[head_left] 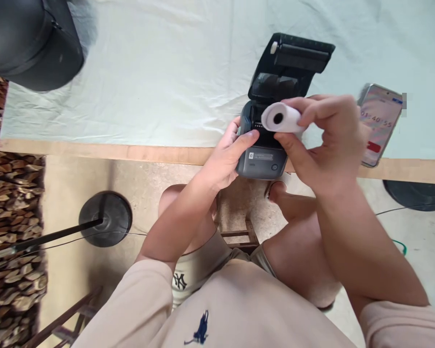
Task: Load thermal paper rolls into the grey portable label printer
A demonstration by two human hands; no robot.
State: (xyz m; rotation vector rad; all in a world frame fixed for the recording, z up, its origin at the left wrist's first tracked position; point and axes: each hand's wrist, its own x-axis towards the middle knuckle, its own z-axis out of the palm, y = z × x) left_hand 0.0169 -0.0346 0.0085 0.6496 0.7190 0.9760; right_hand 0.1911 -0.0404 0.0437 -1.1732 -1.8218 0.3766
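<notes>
My left hand [235,150] is wrapped round the left side of a dark grey portable receipt printer [263,164], its thumb lying on the edge of the paper bay. The printer's lid [286,67] is swung up, away from me, with a black roller along its far end. Between the thumb and fingers of my right hand [326,135] is a white roll of thermal paper [282,117], its dark core hole facing left. The roll is over the printer's paper bay and hides part of it; whether it touches the bay I cannot tell.
A phone [380,125] with a running timer lies right of my right hand, at the table's wooden edge [130,153]. A black rounded object [32,43] stands at the far left on the pale cloth [159,72]. Below are a black stand base [106,218] and stacked firewood [14,241].
</notes>
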